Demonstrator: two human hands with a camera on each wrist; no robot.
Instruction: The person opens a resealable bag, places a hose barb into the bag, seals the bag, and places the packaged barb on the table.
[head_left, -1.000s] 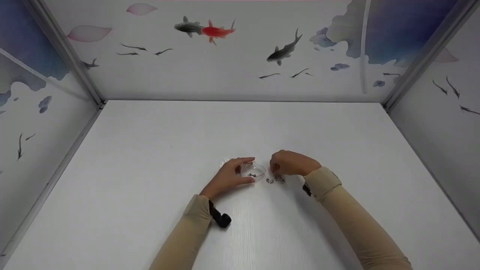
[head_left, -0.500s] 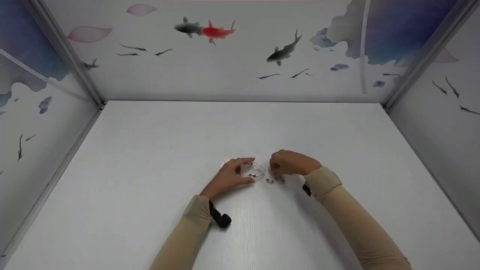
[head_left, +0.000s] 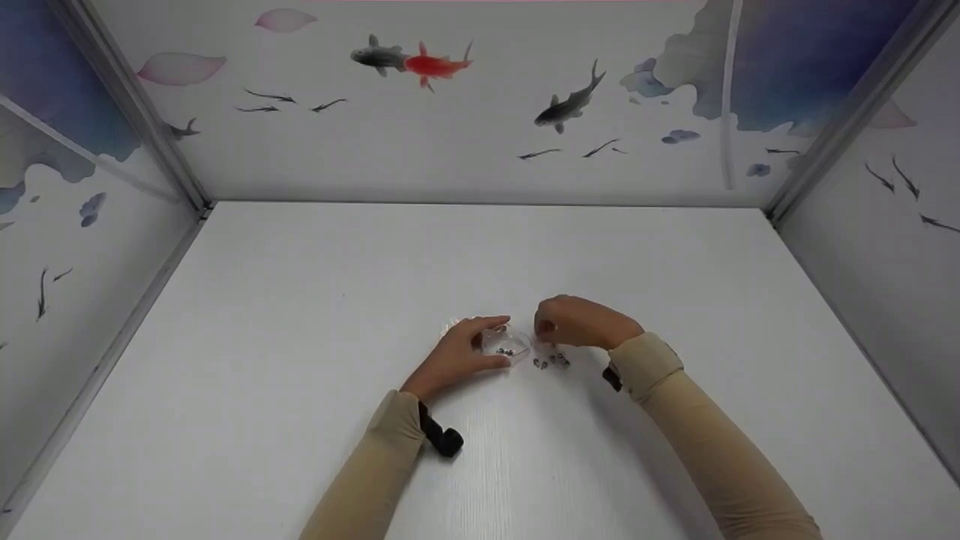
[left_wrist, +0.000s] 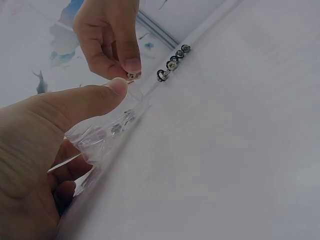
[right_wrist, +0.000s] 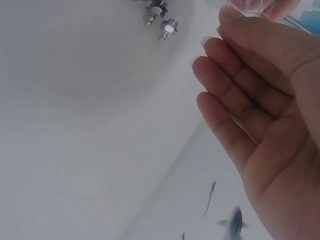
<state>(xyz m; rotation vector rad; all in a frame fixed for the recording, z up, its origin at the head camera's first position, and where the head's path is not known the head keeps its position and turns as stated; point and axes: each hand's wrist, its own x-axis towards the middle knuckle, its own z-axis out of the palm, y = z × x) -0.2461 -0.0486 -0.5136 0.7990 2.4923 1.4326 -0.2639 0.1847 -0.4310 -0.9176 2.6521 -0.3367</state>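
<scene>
My left hand (head_left: 456,354) grips a clear plastic bag (left_wrist: 92,142), with thumb and fingers spread around its mouth. A few small metal bolts (head_left: 505,351) lie inside it. To the right of the bag, just above the table, is my right hand (head_left: 589,322). Its thumb and forefinger pinch a small metal bolt (left_wrist: 133,76), seen in the left wrist view near the bag's mouth; the fingers hide most of it. Several more bolts (head_left: 559,361) lie loose on the table below the right hand; in the right wrist view one bolt (right_wrist: 170,26) shows a hex head and short shank.
The white table (head_left: 480,255) is bounded by a back panel (head_left: 480,165) and side panels printed with fish and petals. Crinkled plastic from the bag sticks out behind the left hand. A black wrist camera (head_left: 448,442) hangs beside the left sleeve.
My right hand has lifted slightly and shifted a little left toward the bag, uncovering more of the loose bolts. The left hand and bag stay in place.
</scene>
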